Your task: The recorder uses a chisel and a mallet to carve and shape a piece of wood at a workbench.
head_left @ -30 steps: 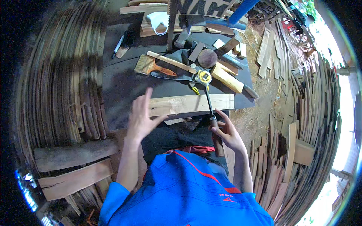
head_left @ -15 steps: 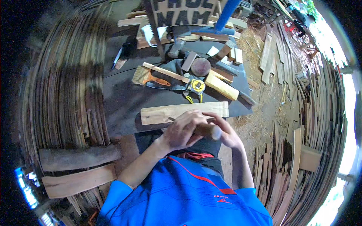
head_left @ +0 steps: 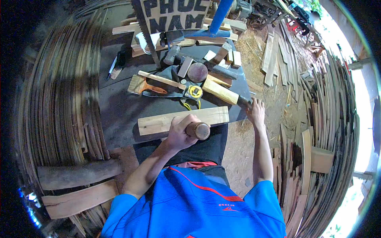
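My left hand [head_left: 178,133] is closed on the brown wooden handle [head_left: 198,131] of the chisel, its round end toward me, above a pale board [head_left: 214,114] lying along the table's near edge. The blade is hidden. At the table's right edge, my right hand [head_left: 256,110] has its fingers curled on the dark handle [head_left: 244,100] of a pale yellow wooden mallet [head_left: 220,91]. Close by are a yellow tape measure [head_left: 194,91], a paintbrush [head_left: 156,89] with an orange handle, a round dark wooden disc [head_left: 197,72] and several small blocks [head_left: 185,66].
The dark worktable [head_left: 115,95] also carries a saw [head_left: 145,33], hammers [head_left: 172,54] and a blue metal tool [head_left: 220,16]. Stacked wooden strips [head_left: 59,99] line the left; loose planks [head_left: 329,103] line the right. A lettered board [head_left: 174,14] stands at the back.
The chisel passed from my right hand into my left, turning end-on toward me. My right hand then moved right and up to the mallet's handle.
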Action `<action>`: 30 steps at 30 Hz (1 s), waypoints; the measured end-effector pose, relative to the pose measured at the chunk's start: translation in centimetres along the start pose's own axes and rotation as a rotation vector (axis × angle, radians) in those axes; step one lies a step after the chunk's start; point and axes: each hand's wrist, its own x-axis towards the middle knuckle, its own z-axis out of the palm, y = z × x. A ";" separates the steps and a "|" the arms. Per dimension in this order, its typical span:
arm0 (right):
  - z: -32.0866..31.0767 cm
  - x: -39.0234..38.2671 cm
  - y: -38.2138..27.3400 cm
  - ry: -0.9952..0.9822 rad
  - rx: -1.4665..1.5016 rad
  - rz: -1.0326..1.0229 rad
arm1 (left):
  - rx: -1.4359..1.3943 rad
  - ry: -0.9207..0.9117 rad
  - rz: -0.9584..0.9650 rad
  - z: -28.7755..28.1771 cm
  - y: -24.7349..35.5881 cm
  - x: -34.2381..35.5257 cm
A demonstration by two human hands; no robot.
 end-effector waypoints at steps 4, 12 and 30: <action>0.6 0.7 -0.5 -0.042 -0.167 -0.099 | 0.078 0.104 0.074 -0.1 -0.4 0.2; -7.3 -3.2 -4.2 -0.257 0.224 0.003 | 0.041 0.225 0.039 -0.5 -0.8 -0.6; -19.9 -15.7 -14.8 -0.077 0.854 -0.125 | 0.180 -0.021 0.095 1.4 -1.2 0.9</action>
